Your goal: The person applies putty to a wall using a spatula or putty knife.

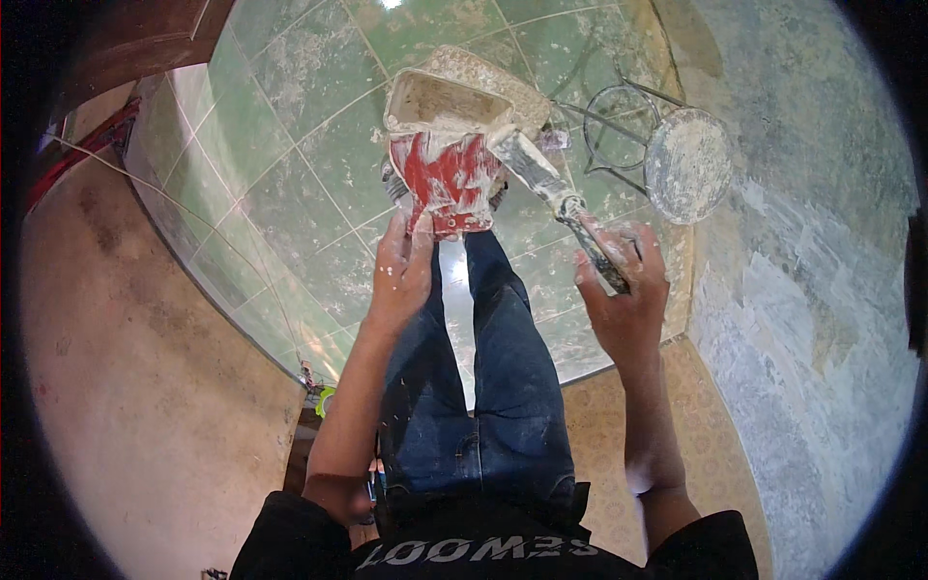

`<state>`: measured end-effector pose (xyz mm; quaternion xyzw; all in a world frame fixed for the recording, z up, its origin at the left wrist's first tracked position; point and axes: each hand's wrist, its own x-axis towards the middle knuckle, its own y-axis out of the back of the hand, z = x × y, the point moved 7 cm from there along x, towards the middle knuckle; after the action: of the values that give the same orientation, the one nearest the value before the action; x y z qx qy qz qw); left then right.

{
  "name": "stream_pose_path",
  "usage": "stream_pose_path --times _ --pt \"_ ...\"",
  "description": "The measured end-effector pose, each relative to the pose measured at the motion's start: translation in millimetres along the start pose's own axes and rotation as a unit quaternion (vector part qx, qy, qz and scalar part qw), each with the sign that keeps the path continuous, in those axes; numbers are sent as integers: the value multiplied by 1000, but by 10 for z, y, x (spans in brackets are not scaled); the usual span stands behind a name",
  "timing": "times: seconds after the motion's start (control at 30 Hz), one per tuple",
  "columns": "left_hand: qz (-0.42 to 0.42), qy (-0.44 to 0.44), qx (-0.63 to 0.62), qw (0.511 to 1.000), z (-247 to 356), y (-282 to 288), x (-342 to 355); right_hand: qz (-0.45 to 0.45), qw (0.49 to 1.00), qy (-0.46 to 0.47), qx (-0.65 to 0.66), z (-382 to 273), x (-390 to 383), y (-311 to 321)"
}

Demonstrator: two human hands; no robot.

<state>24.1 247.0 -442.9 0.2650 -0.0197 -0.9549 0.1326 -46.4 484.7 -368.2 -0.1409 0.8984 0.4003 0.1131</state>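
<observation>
My left hand [404, 259] grips the lower edge of a red plastic board [435, 174] smeared with pale putty. My right hand [623, 275] holds the dark handle of a putty-coated scraper [543, 166], angled up to the left, its tip beside the board's upper right corner. Just beyond the board sits a pale rectangular tub [449, 100] with residue inside, next to a larger putty-crusted piece behind it, partly hidden.
I stand on a dusty green tiled floor [300, 193]. A putty-spattered stool [688, 155] with bent metal legs lies at the right, beside a patchy plastered wall [812, 290]. A thin cable [193, 193] crosses the left side, near dark woodwork [155, 29].
</observation>
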Motion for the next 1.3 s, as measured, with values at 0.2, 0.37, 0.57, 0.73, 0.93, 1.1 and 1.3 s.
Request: stream_pose_path --times 0.2,0.37,0.57,0.73,0.93,1.1,1.3 --pt "-55 22 53 997 -7 123 69 -26 999 19 -13 188 39 53" --pt "-57 26 20 998 61 148 68 -35 997 70 2 281 84 13" --pt "-228 28 56 972 65 123 133 -94 987 127 -17 263 267 -47" --pt "-250 -13 163 954 222 230 173 -118 987 99 52 76 333 -86" --pt "-310 -116 190 924 384 -88 126 -76 987 133 55 -89 285 -177" --pt "-190 60 74 977 11 136 158 -35 982 135 125 -121 160 -118" --pt "-231 162 -102 954 -238 349 69 -140 768 -283 557 906 -96 -419"
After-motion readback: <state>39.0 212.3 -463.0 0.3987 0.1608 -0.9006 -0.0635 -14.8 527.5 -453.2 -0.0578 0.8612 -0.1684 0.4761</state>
